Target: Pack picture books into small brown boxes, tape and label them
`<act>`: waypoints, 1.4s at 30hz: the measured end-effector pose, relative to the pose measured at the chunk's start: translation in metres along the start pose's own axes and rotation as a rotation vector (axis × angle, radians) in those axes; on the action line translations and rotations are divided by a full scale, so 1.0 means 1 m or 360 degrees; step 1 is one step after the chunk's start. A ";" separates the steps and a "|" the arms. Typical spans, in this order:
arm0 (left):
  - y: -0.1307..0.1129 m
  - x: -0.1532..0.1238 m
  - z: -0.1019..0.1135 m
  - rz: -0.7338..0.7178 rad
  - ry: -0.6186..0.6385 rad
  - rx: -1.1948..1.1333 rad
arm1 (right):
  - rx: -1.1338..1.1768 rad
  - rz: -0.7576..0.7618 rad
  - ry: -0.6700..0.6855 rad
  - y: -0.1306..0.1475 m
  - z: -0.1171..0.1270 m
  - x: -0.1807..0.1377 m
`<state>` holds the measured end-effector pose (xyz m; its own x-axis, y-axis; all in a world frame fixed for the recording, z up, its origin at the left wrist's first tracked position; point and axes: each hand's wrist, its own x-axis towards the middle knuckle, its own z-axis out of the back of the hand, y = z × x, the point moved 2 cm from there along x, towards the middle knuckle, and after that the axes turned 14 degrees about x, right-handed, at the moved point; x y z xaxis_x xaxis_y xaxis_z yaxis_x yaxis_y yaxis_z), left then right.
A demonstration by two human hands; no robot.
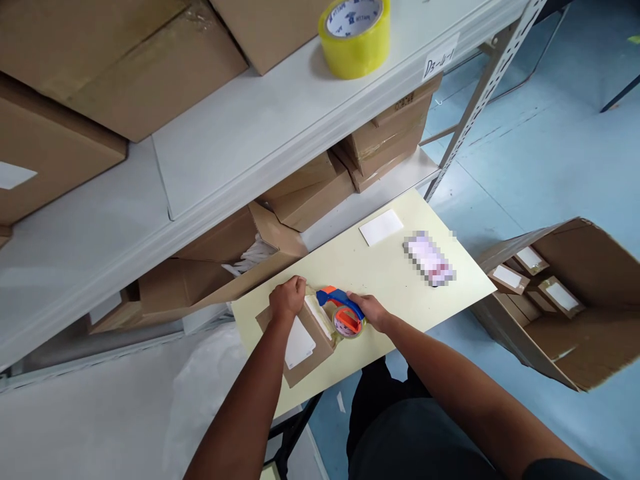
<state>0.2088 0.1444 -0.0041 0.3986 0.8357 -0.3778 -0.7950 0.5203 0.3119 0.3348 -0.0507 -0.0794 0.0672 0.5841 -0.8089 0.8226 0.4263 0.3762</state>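
A small cardboard box (305, 353) with a white label lies on the pale yellow table (390, 273). My left hand (287, 298) is closed on the box's far end and holds it down. In my right hand (371, 309) is a blue and orange tape dispenser (343, 313), gripped by its handle. The dispenser's roll rests at the box's right edge, on a strip of tape across the top.
A white card (381, 227) and a blurred-out item (429, 259) lie further up the table. White shelves (240, 140) carry cardboard boxes and a yellow tape roll (355, 35). An open carton (555, 300) of small labelled boxes sits on the blue floor at right.
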 end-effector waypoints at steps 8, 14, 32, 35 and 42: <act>-0.007 -0.011 0.005 0.0137 0.0022 0.0130 | 0.0173 -0.0019 0.0023 -0.047 0.044 -0.039; -0.009 -0.012 0.001 0.0210 -0.0009 0.0123 | 0.0323 -0.0044 0.0026 -0.099 0.074 -0.092; 0.001 -0.013 -0.002 0.0251 -0.0039 -0.0093 | 0.0535 -0.0318 0.0144 -0.155 0.065 -0.081; 0.009 -0.032 0.002 -0.0323 -0.0384 -0.0224 | 0.0605 -0.0360 0.0160 -0.147 0.068 -0.083; 0.002 -0.103 -0.019 -0.1931 -0.0389 0.0092 | 0.0627 -0.0278 0.0171 -0.124 0.070 -0.092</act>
<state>0.1567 0.0558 0.0188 0.9427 -0.1843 -0.2783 0.1667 0.9823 -0.0857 0.2659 -0.2059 -0.0832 -0.1337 0.6039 -0.7857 0.9703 0.2411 0.0202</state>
